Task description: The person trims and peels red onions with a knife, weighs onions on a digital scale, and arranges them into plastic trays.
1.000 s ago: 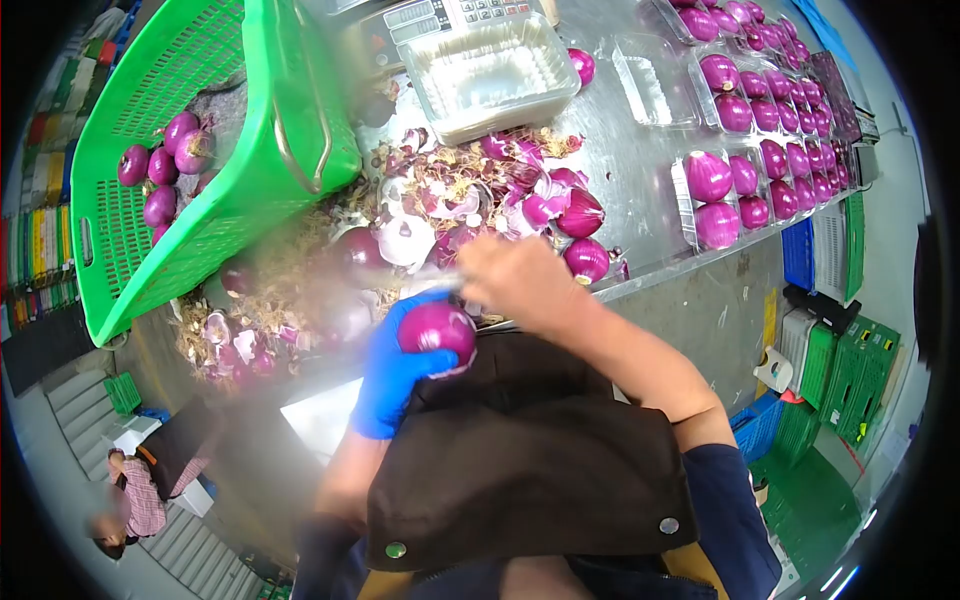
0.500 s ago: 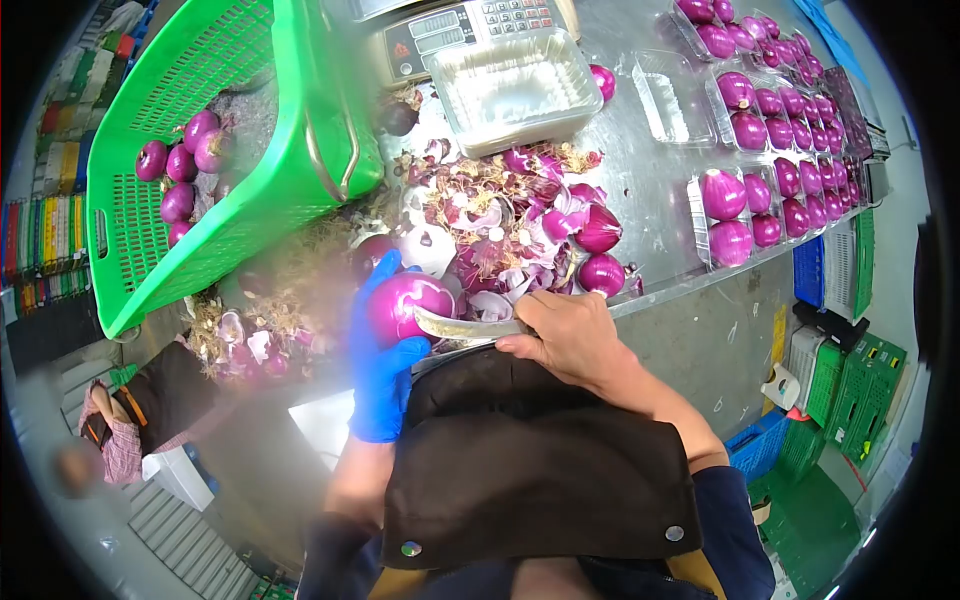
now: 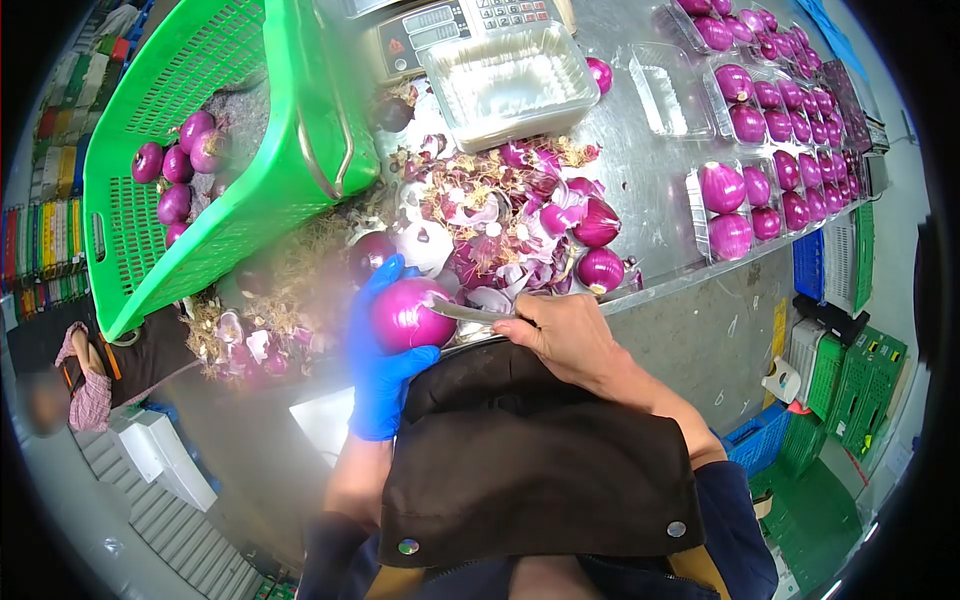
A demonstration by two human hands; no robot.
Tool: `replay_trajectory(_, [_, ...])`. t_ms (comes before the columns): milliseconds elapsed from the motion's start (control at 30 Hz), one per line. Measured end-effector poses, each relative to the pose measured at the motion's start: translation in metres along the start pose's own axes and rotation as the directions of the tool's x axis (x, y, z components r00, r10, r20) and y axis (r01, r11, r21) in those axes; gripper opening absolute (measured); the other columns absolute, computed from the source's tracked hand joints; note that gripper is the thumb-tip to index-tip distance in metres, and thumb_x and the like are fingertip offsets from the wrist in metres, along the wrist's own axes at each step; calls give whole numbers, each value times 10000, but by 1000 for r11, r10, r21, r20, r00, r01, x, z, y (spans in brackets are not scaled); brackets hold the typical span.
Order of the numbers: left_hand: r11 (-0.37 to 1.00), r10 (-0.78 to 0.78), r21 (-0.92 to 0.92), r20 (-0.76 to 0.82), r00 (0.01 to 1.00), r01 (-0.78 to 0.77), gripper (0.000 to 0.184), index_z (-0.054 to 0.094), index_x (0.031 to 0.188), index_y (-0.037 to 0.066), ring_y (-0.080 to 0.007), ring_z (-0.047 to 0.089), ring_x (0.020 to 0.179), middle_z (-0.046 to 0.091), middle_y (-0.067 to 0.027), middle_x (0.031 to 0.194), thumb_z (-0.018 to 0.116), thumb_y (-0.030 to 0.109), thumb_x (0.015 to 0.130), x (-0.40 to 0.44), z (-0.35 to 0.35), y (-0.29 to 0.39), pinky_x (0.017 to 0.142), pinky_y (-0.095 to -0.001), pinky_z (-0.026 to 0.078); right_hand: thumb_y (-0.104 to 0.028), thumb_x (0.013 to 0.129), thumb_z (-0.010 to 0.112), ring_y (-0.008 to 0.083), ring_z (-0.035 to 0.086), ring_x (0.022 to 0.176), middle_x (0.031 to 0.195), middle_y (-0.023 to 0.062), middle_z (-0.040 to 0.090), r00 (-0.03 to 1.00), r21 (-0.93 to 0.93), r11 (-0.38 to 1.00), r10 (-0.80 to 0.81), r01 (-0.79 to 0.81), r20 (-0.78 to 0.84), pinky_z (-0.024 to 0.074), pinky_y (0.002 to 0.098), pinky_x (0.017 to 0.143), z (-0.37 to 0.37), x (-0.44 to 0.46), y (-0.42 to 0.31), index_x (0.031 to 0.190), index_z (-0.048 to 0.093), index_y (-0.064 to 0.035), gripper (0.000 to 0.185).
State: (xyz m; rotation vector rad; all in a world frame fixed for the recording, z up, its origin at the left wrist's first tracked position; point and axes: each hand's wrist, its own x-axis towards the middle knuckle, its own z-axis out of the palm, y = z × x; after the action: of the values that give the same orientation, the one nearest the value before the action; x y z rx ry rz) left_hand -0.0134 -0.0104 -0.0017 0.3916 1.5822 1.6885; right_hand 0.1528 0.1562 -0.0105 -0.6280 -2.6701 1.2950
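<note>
My left hand (image 3: 378,385), in a blue glove, is closed around a large red onion (image 3: 408,318). The bare right hand (image 3: 563,335) grips a small knife (image 3: 470,313), its blade tip touching the upper right of the onion. Just beyond my hands, a heap of onion skins and root ends (image 3: 490,225) covers the near part of the metal table (image 3: 655,225). Two red onions, one dark and pointed (image 3: 597,222) and one rounder (image 3: 600,270), lie at the heap's right side.
A green basket (image 3: 285,150) with several onions leans at the left. Stacked clear trays (image 3: 515,85) stand before a scale (image 3: 440,30). Packed onion trays (image 3: 740,210) line the table's right side, beside a clear tray (image 3: 660,95). Another person's sleeve (image 3: 90,400) shows far left.
The onion has turned in my left hand, and the knife has shifted from across its front to its upper right. The other person at the left has moved up in view.
</note>
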Motion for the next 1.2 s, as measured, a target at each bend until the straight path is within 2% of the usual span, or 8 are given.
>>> replay_trajectory(100, [996,34,82,80,996,-40,998,434,1422,49,-271,455,1342,452,-110,1458,895,143,542,-4,-7,-7,1096,-434,432,-415,973,563,401,605,621,667,180,602,995,231,971,83,-68,-55,475,457,569,9,0,19,866,647,-42,397])
replay_trajectory(167, [1000,-5,-5,92,996,6,1013,422,1430,49,-276,451,1346,445,-110,1466,892,129,536,-10,-2,-10,1103,-437,422,-375,984,552,412,600,634,663,202,590,921,297,872,372,-389,114,472,450,566,-2,-1,21,905,656,-39,360])
replay_trajectory(333, [946,-115,-309,-51,992,94,978,298,1500,10,-290,478,1322,442,-157,1458,787,104,658,-3,3,1,1125,-405,394,-528,933,560,370,600,585,636,126,589,1000,1,1000,21,-21,-11,463,460,537,-6,-8,-10,736,558,-46,520])
replay_trajectory(733, [944,-97,-314,17,995,98,1039,248,1527,33,-287,502,1297,467,-171,1436,810,102,656,-6,6,4,1117,-398,408,-497,958,545,381,600,603,626,149,582,996,36,995,89,-90,15,453,480,560,-2,-6,-15,719,556,-39,517])
replay_trajectory(933, [965,-33,-259,34,999,41,1083,252,1526,41,-299,499,1304,460,-173,1451,854,150,632,-6,-4,-6,1118,-416,405,-472,1016,468,438,557,621,621,214,569,964,374,891,214,-258,156,435,462,566,9,-11,-12,725,610,5,577])
replay_trajectory(1033, [969,-54,-239,29,998,60,1090,319,1499,29,-271,505,1291,484,-133,1410,898,256,604,-5,-2,-5,1065,-410,470,-465,1035,437,372,521,529,579,200,546,970,453,858,198,-242,143,421,438,551,15,-14,-8,702,597,20,609])
replay_trajectory(1133, [980,-29,-195,15,999,32,1079,332,1491,27,-273,506,1293,483,-131,1412,898,247,600,-8,1,-4,1070,-415,470,-478,1044,407,122,440,538,600,29,503,874,504,714,394,-486,284,385,316,506,13,-12,7,693,522,-24,585])
replay_trajectory(1200, [969,-67,-235,61,996,80,1079,333,1490,26,-274,508,1292,483,-132,1413,898,242,597,-11,0,-6,1075,-415,467,-506,1024,433,115,435,541,602,19,518,888,511,728,410,-456,208,382,297,507,5,-7,18,698,528,-36,580])
